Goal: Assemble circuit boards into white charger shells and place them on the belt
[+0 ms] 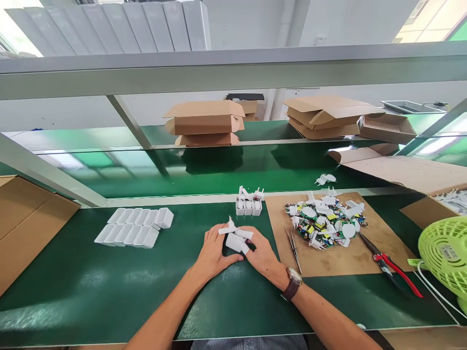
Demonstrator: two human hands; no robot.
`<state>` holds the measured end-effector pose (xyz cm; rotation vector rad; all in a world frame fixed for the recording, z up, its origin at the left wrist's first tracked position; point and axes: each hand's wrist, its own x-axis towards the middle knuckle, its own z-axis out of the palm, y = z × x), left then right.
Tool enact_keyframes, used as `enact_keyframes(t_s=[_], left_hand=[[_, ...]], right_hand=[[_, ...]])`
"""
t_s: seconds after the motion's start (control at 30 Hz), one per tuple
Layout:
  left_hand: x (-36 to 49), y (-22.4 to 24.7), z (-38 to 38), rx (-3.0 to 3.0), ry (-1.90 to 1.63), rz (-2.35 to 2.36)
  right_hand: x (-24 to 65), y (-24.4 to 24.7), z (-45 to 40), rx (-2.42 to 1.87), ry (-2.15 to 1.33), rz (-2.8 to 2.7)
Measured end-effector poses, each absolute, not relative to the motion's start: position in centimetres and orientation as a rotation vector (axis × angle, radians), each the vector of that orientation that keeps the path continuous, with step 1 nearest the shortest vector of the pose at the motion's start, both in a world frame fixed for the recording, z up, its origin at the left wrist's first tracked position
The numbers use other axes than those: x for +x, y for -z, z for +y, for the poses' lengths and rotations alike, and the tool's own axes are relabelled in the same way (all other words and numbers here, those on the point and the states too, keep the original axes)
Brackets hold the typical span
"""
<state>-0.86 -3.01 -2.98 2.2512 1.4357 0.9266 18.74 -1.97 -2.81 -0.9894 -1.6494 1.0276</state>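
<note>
At the middle of the green bench my left hand (213, 250) and my right hand (263, 250) meet around white plastic charger parts. A small white housing (236, 243) lies between them, with my left thumb along its lower side and my right fingers at its right end. Just above it a white plug piece (229, 227) with upright pins is at my left fingertips. Something dark shows by my right fingers, too small to name. Behind my hands stand several white housings (248, 208) with plug parts on top. To the left are rows of open white housings (133, 228).
A brown board (310, 268) on the right bears a pile of circuit boards and plugs (324, 218), tweezers (293, 249) and red-handled pliers (388, 265). A green fan (445, 253) stands at the right edge. Cardboard boxes (206, 119) sit on the back shelf.
</note>
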Motion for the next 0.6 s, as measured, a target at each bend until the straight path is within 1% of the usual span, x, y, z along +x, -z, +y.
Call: enact_keyframes(t_s=[0.13, 0.23, 0.4, 0.6], left_hand=[[-0.1, 2.2, -3.8, 2.129, -1.211, 1.315], [0.5, 1.7, -4.2, 2.103, -1.352, 1.242], [0.6, 1.3, -4.2, 2.158, -1.492, 1.156], [0.4, 0.7, -4.2, 2.213, -1.436, 1.122]], right_hand=[[18.4, 2.0, -2.0, -1.007, -1.561, -1.163], [18.2, 1.3, -2.1, -0.954, -1.761, -1.026], [17.8, 0.9, -2.5, -0.911, -1.874, -0.989], [17.7, 0.7, -2.6, -0.924, -1.833, -1.048]])
